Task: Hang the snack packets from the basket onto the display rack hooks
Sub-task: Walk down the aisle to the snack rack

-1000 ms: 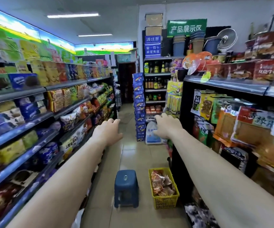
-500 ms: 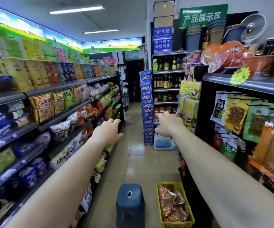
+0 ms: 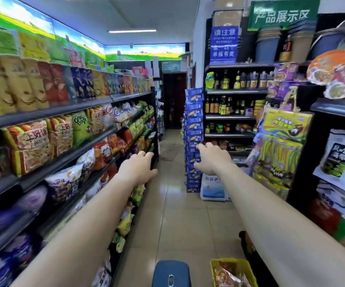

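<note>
The left hand (image 3: 138,168) stretched forward empty, fingers relaxed; a blue stool (image 3: 170,273) stood below; the right hand (image 3: 211,159) (seen from behind) seemed loosely curled, holding nothing. The snack packets (image 3: 230,275) lay in the yellow basket (image 3: 213,270) beside the display rack (image 3: 304,162)

The floor (image 3: 177,214) runs up the middle of the frame. Shelves (image 3: 64,109) of bagged goods fill the left side, and the display rack (image 3: 299,158) stands along the right edge. At bottom centre sits a stool (image 3: 170,274), with the basket (image 3: 213,270) just to its right and snack packets (image 3: 228,275) lying in it. Mid-frame, a tall column of packs (image 3: 193,125) stands on the floor, with a sack (image 3: 212,188) beside it at lower right and bottle shelves (image 3: 229,117) behind.
</note>
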`<state>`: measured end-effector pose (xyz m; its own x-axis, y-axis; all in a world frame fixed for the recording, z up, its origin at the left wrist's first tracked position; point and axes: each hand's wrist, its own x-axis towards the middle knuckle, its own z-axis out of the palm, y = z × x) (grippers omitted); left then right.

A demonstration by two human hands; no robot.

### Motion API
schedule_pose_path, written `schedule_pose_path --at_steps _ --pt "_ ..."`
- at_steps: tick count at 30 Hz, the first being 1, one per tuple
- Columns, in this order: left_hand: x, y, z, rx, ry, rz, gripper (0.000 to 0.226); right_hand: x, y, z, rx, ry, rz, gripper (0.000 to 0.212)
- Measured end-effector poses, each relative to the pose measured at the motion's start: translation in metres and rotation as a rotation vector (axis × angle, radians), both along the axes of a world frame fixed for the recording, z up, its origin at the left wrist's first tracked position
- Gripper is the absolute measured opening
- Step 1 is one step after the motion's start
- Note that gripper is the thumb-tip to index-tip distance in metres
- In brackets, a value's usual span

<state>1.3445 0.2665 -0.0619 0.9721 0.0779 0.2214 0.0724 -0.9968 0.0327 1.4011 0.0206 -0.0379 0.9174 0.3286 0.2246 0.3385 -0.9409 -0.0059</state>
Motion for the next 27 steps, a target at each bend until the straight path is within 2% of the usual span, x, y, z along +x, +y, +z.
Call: schedule_pose_path --at_steps 4,12,20,27 --pt "0.064 0.029 -0.008 0.002 0.032 -0.014 0.069 0.064 0.03 -0.012 -0.047 0.034 -0.018 0.064" --pt "0.211 0.06 -0.017 0.033 0.047 -0.008 0.068 0.214 0.065 -0.03 -0.005 0.007 -0.003 0.059" --pt "0.385 0.064 0.003 0.037 0.04 -0.004 0.069 0.393 0.061 -0.022 0.035 0.013 -0.022 0.058" --pt "0.519 0.076 -0.001 0.051 0.077 -0.037 0.071 0.52 0.057 -0.026 0.042 0.062 -0.099 0.065"
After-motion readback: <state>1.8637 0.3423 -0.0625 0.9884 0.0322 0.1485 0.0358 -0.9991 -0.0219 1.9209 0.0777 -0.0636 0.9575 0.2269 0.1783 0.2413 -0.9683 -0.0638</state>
